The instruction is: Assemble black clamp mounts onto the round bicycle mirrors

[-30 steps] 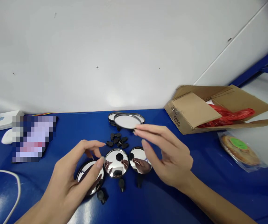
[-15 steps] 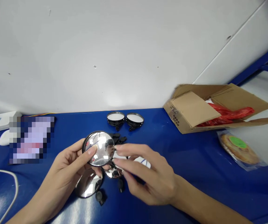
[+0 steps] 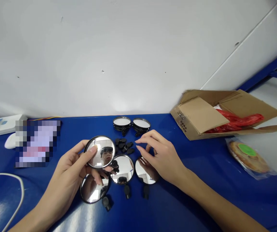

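My left hand (image 3: 73, 169) grips a round black-rimmed mirror (image 3: 103, 156), its thumb on the glass and its fingers beneath. My right hand (image 3: 161, 154) hovers with thumb and forefinger apart and nothing between them, just right of a cluster of small black parts (image 3: 122, 145). Below the hands lie three more round mirrors: a left one (image 3: 92, 190), partly under my left hand, a middle one (image 3: 124, 170) and a right one (image 3: 144, 172), partly covered by my right hand. A black stem piece (image 3: 106, 203) sits by the left one, with others below the rest.
Two round mirrors (image 3: 122, 121) (image 3: 141, 123) stand near the wall. An open cardboard box (image 3: 201, 114) with a red bag (image 3: 239, 119) is at the right, beside a wrapped round item (image 3: 249, 156). A white mouse (image 3: 13, 140), a blurred-out flat object (image 3: 38, 141) and a white cable (image 3: 20, 199) are at the left.
My right hand has moved away from the held mirror, up and to the right, uncovering the middle mirror and the black parts. My left hand keeps its hold. The view has shifted slightly.
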The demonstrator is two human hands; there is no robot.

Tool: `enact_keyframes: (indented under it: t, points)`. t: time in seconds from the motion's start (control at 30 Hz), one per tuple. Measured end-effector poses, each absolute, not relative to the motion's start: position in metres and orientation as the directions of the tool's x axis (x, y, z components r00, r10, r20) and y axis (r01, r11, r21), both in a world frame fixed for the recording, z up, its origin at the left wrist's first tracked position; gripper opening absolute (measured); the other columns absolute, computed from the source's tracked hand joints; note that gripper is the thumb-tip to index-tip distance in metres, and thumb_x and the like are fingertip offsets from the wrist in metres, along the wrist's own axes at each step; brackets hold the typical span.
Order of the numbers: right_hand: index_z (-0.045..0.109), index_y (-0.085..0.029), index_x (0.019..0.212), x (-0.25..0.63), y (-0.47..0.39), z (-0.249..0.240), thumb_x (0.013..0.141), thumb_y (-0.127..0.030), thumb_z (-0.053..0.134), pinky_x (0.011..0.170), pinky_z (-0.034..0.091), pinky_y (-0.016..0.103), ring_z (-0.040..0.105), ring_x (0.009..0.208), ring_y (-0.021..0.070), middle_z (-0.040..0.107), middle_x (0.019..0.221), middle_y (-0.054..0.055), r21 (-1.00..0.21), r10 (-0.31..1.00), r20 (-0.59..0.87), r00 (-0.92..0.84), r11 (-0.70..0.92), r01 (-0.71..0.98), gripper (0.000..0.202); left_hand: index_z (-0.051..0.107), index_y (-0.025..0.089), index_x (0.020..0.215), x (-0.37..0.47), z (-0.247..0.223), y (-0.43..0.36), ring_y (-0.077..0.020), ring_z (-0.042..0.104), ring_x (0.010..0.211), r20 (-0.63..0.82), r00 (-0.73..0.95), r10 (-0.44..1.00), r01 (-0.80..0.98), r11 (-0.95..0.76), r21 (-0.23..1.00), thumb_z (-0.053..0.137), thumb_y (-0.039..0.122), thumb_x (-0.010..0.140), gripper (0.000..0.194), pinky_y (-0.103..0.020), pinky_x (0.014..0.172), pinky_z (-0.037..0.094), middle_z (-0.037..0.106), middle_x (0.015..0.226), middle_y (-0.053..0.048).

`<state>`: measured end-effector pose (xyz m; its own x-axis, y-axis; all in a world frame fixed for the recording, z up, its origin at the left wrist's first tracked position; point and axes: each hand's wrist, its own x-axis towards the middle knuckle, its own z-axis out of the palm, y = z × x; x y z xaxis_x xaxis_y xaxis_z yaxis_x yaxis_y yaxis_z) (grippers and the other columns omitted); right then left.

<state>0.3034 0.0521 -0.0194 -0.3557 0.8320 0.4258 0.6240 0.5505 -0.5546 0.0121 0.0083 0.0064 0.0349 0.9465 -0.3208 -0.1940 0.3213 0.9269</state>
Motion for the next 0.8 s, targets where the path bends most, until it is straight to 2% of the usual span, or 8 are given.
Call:
enact_keyframes:
  t: [0.13,0.27,0.43,0.57,0.8]
  points:
    - [0.083,-0.023,0.122,0.302,0.051,-0.019,0.112,-0.014,0.069,0.080,0.063,0.033,0.076,0.090,0.0174,0.074,0.121,0.007,-0.523,0.816,0.434,-0.382,0.574,0.631,0.019,0.072,0.022,0.105,0.012,0.006,0.008,-0.0215,0.076,0.055,-0.327,0.017,0.945,-0.192,0.324,0.926,0.095,0.058,0.091,0.045,-0.031,0.062,0.066,0.089,0.089,-0.011]
    - [0.082,-0.022,0.136,0.300,0.052,-0.021,0.115,-0.015,0.064,0.096,0.068,0.043,0.076,0.111,0.0250,0.073,0.136,0.014,-0.487,0.787,0.415,-0.456,0.616,0.619,0.028,0.076,0.022,0.108,0.012,0.004,0.008,-0.0232,0.080,0.061,-0.322,0.041,0.946,-0.216,0.323,0.922,0.093,0.054,0.094,0.039,-0.030,0.066,0.066,0.089,0.090,-0.011]
    - [0.084,-0.024,0.136,0.301,0.052,-0.024,0.118,-0.016,0.055,0.093,0.071,0.048,0.074,0.112,0.0264,0.072,0.141,0.016,-0.442,0.788,0.377,-0.486,0.615,0.653,0.035,0.078,0.024,0.112,0.010,-0.003,0.008,-0.0230,0.079,0.069,-0.331,0.072,0.941,-0.242,0.339,0.909,0.090,0.052,0.098,0.033,-0.030,0.069,0.066,0.088,0.094,-0.010]
    - [0.085,-0.023,0.135,0.302,0.052,-0.021,0.112,-0.011,0.059,0.089,0.071,0.048,0.073,0.115,0.0296,0.070,0.143,0.017,-0.371,0.774,0.376,-0.509,0.629,0.683,0.037,0.078,0.024,0.112,0.010,-0.008,0.008,-0.0202,0.076,0.069,-0.347,0.074,0.935,-0.230,0.354,0.906,0.092,0.053,0.097,0.035,-0.026,0.066,0.063,0.086,0.092,-0.008]
    - [0.082,-0.023,0.147,0.303,0.052,-0.013,0.119,-0.021,0.057,0.103,0.070,0.052,0.071,0.125,0.0321,0.072,0.152,0.017,-0.268,0.744,0.343,-0.574,0.663,0.699,0.038,0.075,0.026,0.114,0.010,-0.010,0.007,-0.0208,0.076,0.072,-0.370,0.088,0.925,-0.239,0.380,0.894,0.092,0.053,0.096,0.037,-0.025,0.062,0.061,0.083,0.094,-0.005]
